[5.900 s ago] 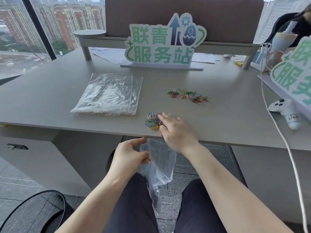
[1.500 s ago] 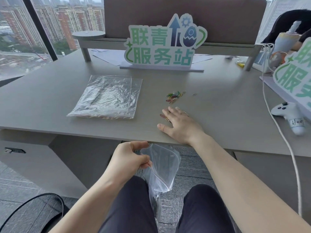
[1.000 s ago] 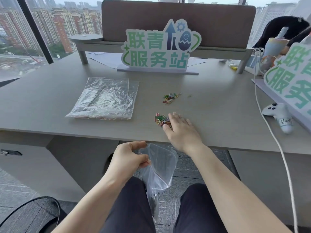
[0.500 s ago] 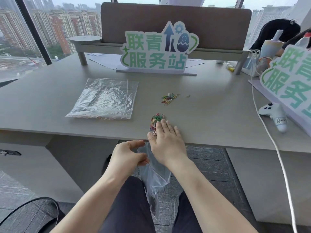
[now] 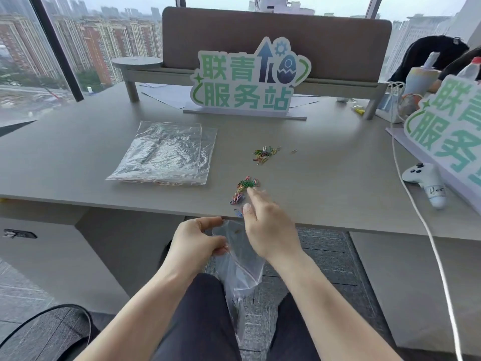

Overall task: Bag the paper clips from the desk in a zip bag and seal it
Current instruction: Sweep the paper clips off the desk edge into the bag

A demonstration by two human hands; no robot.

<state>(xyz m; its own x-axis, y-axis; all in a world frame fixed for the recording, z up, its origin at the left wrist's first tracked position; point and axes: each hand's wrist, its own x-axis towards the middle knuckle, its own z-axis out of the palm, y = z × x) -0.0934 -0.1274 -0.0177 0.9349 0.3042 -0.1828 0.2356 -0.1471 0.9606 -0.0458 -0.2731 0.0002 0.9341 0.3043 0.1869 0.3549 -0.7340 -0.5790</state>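
Observation:
My left hand (image 5: 196, 243) pinches the rim of a clear zip bag (image 5: 240, 259) just below the desk's front edge, its mouth held apart and its body hanging between my knees. My right hand (image 5: 268, 225) lies flat with fingers apart at the desk edge, above the bag's mouth. A loose trail of coloured paper clips (image 5: 243, 190) lies on the desk just left of its fingertips, reaching the edge. A smaller bunch of paper clips (image 5: 265, 155) lies farther back, with a single clip (image 5: 294, 151) to its right.
A stack of spare clear bags (image 5: 166, 153) lies on the grey desk (image 5: 78, 157) at the left. A green-and-white sign (image 5: 247, 84) stands at the back, a second sign (image 5: 447, 131) at the right, with a white controller (image 5: 424, 178) and a white cord (image 5: 416, 212).
My right hand has dragged a bunch of clips from mid-desk toward the front edge and now sits over the bag's mouth. Far fewer clips lie on the desk than several seconds ago.

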